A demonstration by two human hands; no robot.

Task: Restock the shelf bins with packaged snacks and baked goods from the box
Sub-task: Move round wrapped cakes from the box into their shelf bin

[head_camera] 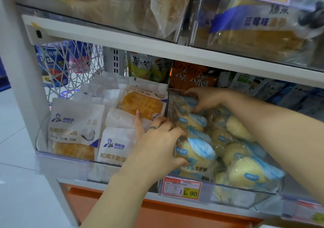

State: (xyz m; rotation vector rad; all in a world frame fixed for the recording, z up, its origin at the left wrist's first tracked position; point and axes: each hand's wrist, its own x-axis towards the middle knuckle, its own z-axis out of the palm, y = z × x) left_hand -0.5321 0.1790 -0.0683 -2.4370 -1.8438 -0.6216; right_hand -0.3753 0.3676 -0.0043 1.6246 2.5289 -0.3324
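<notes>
White shelf unit point(157, 51) fills the view. On its mid level sit 2 clear bins side by side. The L bin point(63, 155) holds white cake packs point(75, 126), the R bin point(219, 192) yellow bun packs point(249, 173) in blue-white wrap. Our hands are apart, both at the R bin. L hand point(157, 145) grips the front bun pack point(196, 154), w/ one finger straight out over a cake pack. R hand point(206, 100) grips the back bun pack point(182, 105). Price tag point(182, 188) on R bin's front.

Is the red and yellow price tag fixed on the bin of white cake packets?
No, the red and yellow price tag sits on the clear plastic bin of pale yellow buns.
</notes>
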